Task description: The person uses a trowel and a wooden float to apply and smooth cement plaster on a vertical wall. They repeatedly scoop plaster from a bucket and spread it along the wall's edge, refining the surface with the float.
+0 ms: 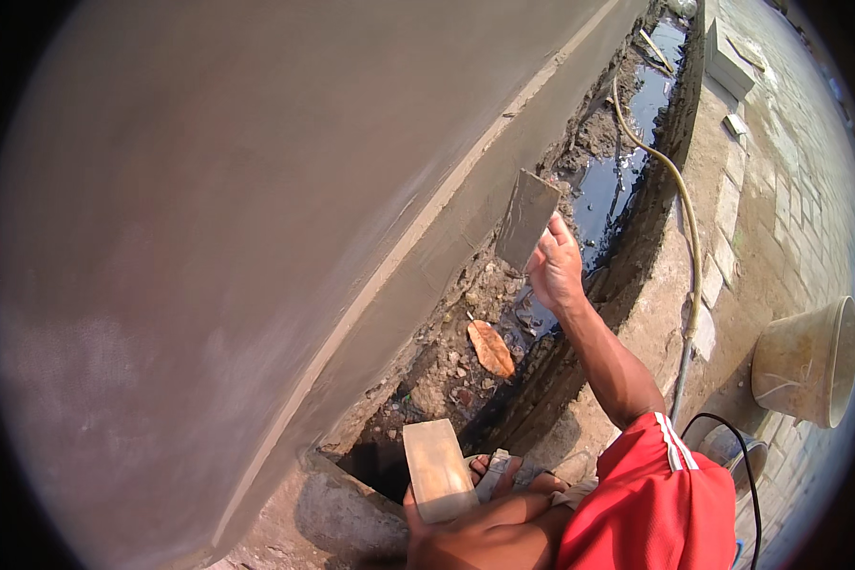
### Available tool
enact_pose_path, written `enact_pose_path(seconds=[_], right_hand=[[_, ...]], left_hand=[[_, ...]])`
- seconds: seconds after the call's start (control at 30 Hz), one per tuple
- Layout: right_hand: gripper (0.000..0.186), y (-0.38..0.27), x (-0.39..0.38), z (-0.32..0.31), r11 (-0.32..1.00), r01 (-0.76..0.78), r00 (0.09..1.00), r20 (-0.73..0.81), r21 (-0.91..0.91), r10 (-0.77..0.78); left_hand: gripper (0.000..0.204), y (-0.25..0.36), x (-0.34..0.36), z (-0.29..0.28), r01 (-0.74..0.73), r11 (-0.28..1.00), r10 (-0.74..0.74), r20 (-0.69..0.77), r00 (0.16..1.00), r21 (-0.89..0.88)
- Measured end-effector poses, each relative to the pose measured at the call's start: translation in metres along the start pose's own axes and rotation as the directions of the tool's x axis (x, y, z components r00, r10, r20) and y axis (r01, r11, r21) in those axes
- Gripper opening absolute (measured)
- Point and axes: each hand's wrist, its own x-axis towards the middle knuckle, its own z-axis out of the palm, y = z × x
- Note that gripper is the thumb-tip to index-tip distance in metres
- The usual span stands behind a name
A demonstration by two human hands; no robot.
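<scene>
Outdoors, a right hand [555, 264] grips a thin plate [524, 220] by its edge near the grey wall [209, 237]; likely light, stiff, best held there. The left hand [412, 511] clasps 1 pale board [439, 469].

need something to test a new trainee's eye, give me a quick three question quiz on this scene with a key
1. Which of the person's hands holds the flat grey plate?
A) left
B) right
2. True or false: a dry brown leaf lies on the dirt near the foot of the wall.
3. Fill in the blank: the person's sleeve is ____ with white stripes.

Key:
1. B, the right hand
2. True
3. red
</scene>
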Motion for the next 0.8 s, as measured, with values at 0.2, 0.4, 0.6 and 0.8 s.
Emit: enact_pose_path(seconds=[0.2, 0.4, 0.6, 0.8], right_hand=[[0.031, -0.028, 0.093, -0.050, 0.999, 0.036, 0.991, -0.129, -0.009, -0.037], [0.028, -0.014, 0.128, -0.044, 0.992, 0.122, 0.974, -0.187, -0.038, -0.128], [0.042, 0.009, 0.078, 0.012, 0.939, 0.267, 0.960, -0.029, -0.215, -0.279], [0.041, 0.001, -0.001, 0.040, 0.999, 0.022, 0.998, 0.063, -0.029, -0.020]], left_hand=[[0.066, -0.004, -0.009, 0.023, 0.096, 0.989, -0.090, 0.061, 0.994, -0.114], [0.067, -0.018, -0.015, 0.045, 0.249, 0.933, -0.223, 0.126, 0.967, -0.259], [0.067, -0.018, -0.018, 0.050, 0.262, 0.912, -0.236, 0.119, 0.964, -0.315], [0.068, -0.009, -0.028, 0.053, 0.249, 0.901, -0.221, 0.118, 0.968, -0.356]])
